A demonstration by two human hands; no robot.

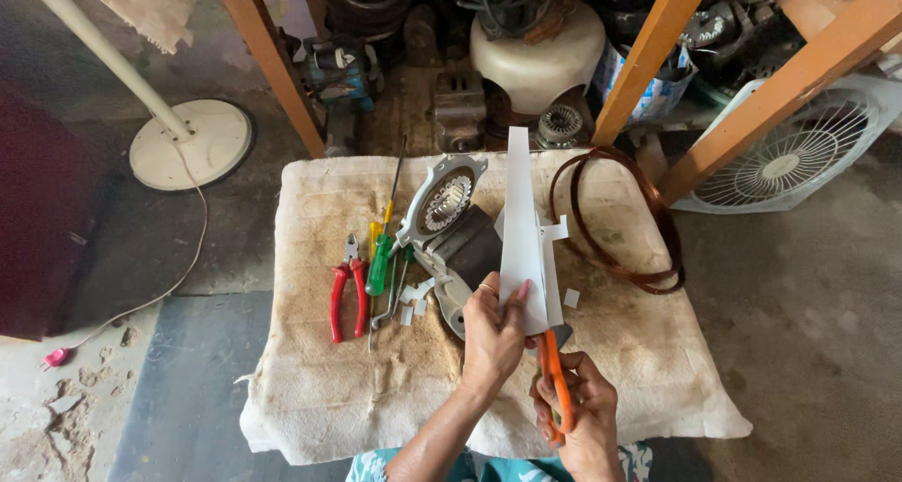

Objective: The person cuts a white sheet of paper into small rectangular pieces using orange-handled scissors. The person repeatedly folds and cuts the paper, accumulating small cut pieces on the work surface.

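My left hand (490, 336) pinches the near end of a long white paper strip (521, 228) that stands up over the work cloth. My right hand (578, 412) grips orange-handled scissors (556, 374), whose blades meet the strip's lower edge. Just behind the strip lies a grey fan motor stator (449, 214) with a toothed ring. Small white paper scraps (413, 299) lie beside my left hand.
Red pliers (346, 294) and green and yellow screwdrivers (379, 256) lie on the beige cloth (310, 388) at left. A copper wire coil (615, 224) lies at right. Behind: wooden frame legs (648, 59), a fan guard (799, 148), a fan stand base (191, 144).
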